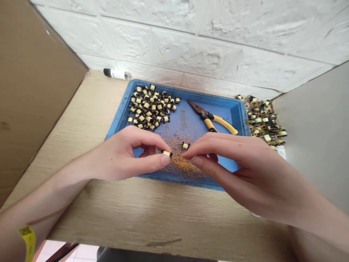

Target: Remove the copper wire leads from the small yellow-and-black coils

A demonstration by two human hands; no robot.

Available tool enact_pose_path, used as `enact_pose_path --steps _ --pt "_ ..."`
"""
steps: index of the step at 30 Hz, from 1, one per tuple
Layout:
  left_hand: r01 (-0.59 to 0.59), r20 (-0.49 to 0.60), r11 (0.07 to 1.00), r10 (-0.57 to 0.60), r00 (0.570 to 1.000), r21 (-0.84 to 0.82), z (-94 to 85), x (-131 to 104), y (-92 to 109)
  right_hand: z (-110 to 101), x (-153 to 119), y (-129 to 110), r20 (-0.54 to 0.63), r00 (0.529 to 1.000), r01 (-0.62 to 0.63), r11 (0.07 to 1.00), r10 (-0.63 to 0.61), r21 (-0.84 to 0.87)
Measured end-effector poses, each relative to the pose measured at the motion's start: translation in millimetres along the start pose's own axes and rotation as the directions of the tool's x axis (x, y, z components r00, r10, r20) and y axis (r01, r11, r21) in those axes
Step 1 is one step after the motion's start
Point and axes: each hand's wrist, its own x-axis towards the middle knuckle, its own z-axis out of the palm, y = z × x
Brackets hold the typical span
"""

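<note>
The left hand (136,154) pinches a small yellow-and-black component (167,153) between thumb and index finger, over the near part of the blue tray (117,122). The right hand (242,163) hovers opposite with thumb and index fingertips close together; whether a fine wire is caught between them I cannot tell. Just beside those fingertips, a loose component (185,146) lies at the tangle of wire offcuts (188,165), which spreads over the middle and near side of the tray. The work looks partway along. At the tray's far left, a heap of finished-looking components (151,107) lies jumbled, with only short pins showing where they can be made out, so these are probably the ones already rid of their long wires. Past the tray's right end sits a second pile of components (265,122) with long orange wires sticking out among them; that batch seems yet to be dealt with, and it is sizeable. The one in the left hand shows no long wire from this angle, though the fingers cover part of it, so its stage is uncertain. Pliers (208,116) with yellow-and-black handles rest inside the tray behind the right hand, untouched. The bench (131,214) carries everything.
</note>
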Motion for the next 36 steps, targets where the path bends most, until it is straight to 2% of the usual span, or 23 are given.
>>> enact_pose_path --steps 18,26,36 --pt "-0.008 0.004 1.0 0.008 1.0 0.008 1.2 0.5 0.3 1.4 0.8 2.0 0.033 0.999 -0.01 0.999 0.008 0.041" --pt "-0.03 0.019 0.999 0.03 0.999 0.013 1.1 0.3 0.1 3.3 2.2 -0.1 -0.001 0.998 -0.057 0.998 0.057 -0.028" --pt "-0.026 0.038 0.999 0.025 0.999 0.021 0.3 0.8 2.3 11.6 2.3 3.8 0.006 0.999 -0.052 0.999 0.052 0.012"
